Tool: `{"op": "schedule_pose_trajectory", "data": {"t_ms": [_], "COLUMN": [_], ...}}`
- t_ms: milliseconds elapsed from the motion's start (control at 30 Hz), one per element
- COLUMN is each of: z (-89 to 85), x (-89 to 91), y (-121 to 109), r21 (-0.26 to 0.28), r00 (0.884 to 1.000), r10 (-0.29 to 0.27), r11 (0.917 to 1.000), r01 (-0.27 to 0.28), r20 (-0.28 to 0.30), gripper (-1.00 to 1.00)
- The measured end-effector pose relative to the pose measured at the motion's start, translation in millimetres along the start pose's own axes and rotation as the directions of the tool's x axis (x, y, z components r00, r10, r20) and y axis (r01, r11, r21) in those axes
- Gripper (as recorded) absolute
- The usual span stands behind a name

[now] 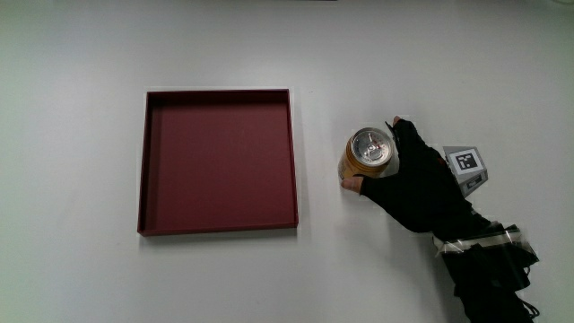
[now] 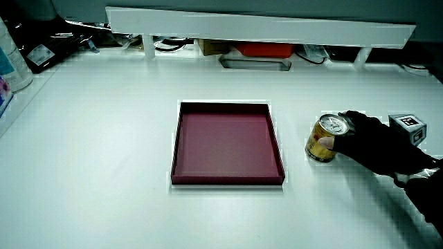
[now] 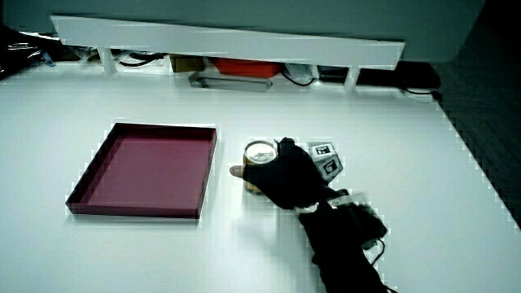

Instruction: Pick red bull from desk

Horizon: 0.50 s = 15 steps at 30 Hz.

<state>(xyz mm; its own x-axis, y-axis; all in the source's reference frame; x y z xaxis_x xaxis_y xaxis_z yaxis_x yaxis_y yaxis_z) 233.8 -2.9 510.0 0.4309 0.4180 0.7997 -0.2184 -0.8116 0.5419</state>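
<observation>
The gloved hand [image 1: 414, 179] rests low over the white tabletop [image 1: 81, 54], its fingers curled around the side of a gold-coloured drink can [image 1: 369, 158] with a silver lid, which stands upright on the tabletop with its base down. From above, the fingers wrap one side of the can and the thumb [image 1: 352, 185] comes round on the side nearer the person, so the can is pinched between them. In both side views the grip reads the same: the hand [image 2: 374, 142] closes on the can [image 2: 324, 138] from the side away from the tray, and the can's lid stays uncovered; the hand [image 3: 286, 179] hides much of the can [image 3: 259, 167] there, with only the rim, lid and a strip of the wall showing. I cannot tell whether the can has left the tabletop; it looks to be touching it. On the back of the hand sits the small patterned cube [image 1: 466, 166], white with a black square marking, also clear in both side views [image 2: 408, 126] [image 3: 324, 155]. The forearm [image 1: 489, 265] runs from the hand toward the person. Just beside the can, on the side away from the hand, lies a shallow square dark red tray [image 1: 143, 161], flat on the tabletop and apart from the can by a narrow strip of bare white. Farther from the person than the hand, a low white partition [image 2: 263, 24] runs along the tabletop's edge, with cables and a red box [image 2: 266, 49] showing underneath it.
</observation>
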Motion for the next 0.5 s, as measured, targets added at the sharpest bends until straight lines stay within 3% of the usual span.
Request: {"op": "schedule_pose_trajectory", "data": {"t_ms": [133, 333, 500], "z": [0.1, 1.0, 1.1], "x": [3.2, 7.3, 13.5], "y": [2, 2, 4], "r21": [0.003, 0.079, 0.102], "r00": [1.0, 0.998, 0.995], "r10": [0.02, 0.024, 0.034], "r11": [0.9998, 0.9967, 0.9945], "r01": [-0.02, -0.019, -0.025], "r20": [-0.003, -0.051, -0.092], "gripper": [0.17, 0.43, 0.65]}}
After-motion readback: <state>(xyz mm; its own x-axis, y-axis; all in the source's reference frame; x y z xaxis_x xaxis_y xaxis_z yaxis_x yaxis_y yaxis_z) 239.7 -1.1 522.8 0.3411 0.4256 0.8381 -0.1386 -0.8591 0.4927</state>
